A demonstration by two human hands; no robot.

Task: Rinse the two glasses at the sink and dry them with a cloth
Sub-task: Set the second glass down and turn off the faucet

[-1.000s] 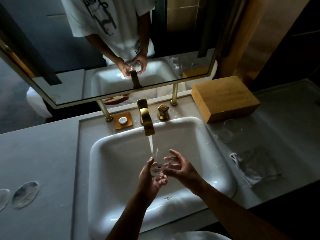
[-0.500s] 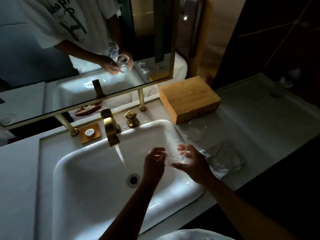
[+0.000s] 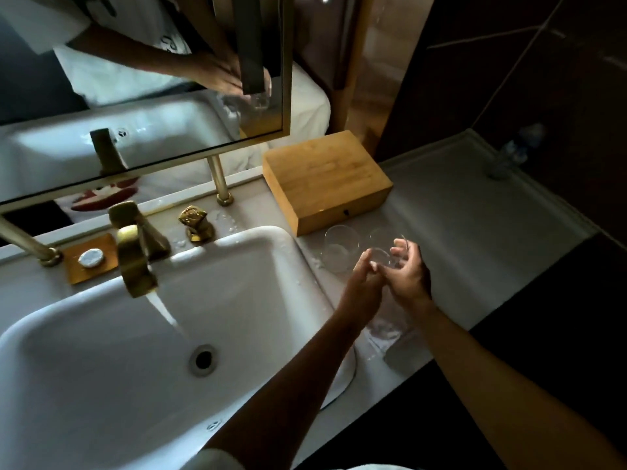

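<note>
Right hand (image 3: 409, 276): over the surface (image 3: 475, 232) to the right of the sink (image 3: 258, 239), fingers (image 3: 402, 244) curled round the held glass (image 3: 385, 251), gripping it.
Left hand (image 3: 361, 283): just beside the right hand and touching it; its fingers reach up to the held glass, but whether they grip it or only touch it I cannot tell.
Held glass: clear, beside the standing glass (image 3: 341, 247).
Standing glass: 1 clear tumbler, upright on the surface, just in front of the wooden box (image 3: 325, 179).
Cloth (image 3: 390, 329): pale, crumpled on the surface under the forearms, near the sink's right rim.
Tap (image 3: 134, 262): brass, water running from it into the sink basin.
</note>
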